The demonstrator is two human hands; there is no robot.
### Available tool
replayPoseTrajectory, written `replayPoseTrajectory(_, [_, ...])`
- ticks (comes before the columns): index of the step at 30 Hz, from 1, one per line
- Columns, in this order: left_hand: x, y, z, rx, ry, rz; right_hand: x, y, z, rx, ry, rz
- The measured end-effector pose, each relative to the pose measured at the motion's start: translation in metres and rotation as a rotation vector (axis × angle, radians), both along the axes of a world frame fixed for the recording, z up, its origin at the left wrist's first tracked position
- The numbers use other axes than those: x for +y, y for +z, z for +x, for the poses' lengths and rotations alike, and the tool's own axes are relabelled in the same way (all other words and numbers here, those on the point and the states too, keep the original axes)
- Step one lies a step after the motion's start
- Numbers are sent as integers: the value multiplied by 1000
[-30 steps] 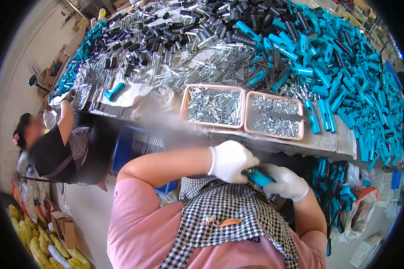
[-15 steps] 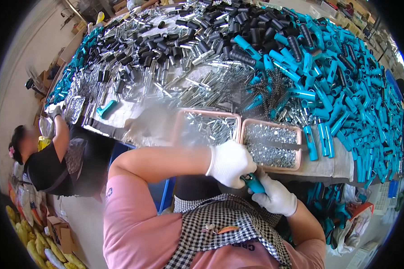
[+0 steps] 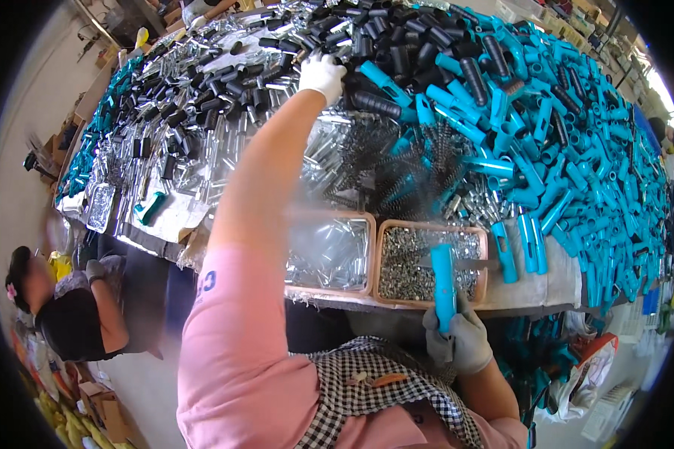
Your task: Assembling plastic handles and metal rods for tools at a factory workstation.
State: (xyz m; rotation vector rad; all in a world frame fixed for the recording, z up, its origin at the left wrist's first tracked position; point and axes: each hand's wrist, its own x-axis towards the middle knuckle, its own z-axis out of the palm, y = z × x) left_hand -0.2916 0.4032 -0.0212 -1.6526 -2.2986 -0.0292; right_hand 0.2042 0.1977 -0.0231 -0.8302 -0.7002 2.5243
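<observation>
My left hand (image 3: 323,77), in a white glove, reaches far across the table to the heap of black sleeves (image 3: 401,61). Its fingers are bent but apart at the edge of the heap, and nothing shows clearly in its grasp. Close to my body, my right hand (image 3: 463,340), also gloved, is closed around the lower end of a teal tube (image 3: 443,280). The tube stands nearly upright, with a slot in its side, in front of a pink tray (image 3: 484,258) of small metal parts. A flat metal strip (image 3: 472,264) lies across that tray.
Another pink tray (image 3: 370,247) holds short metal pins. Teal tubes (image 3: 577,187) are heaped at the right, dark springs (image 3: 367,161) and metal rods (image 3: 217,150) in the middle. A separate teal piece (image 3: 151,208) lies at the left. A co-worker (image 3: 75,314) sits at the lower left.
My left hand has let go of the teal piece and swung far forward to the black sleeves. My right hand keeps the teal piece, now raised upright. The co-worker's arm has come down off the table.
</observation>
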Motion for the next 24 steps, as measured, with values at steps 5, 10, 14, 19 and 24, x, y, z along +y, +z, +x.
replayPoseTrajectory(5, [-67,36,35,-830,-50,428,-4,2,8,49,125,-39])
replayPoseTrajectory(10, [-216,59,145,-1656,-404,143,-27,-5,6,254,249,-115])
replayPoseTrajectory(14, [-290,43,184,-1320,-526,-105,-45,-9,0,321,410,-95])
replayPoseTrajectory(19, [-334,20,198,-1268,-401,62,-69,-8,-4,324,404,-100])
replayPoseTrajectory(24, [-347,14,215,-1245,-397,298,-84,-9,-14,327,418,-90])
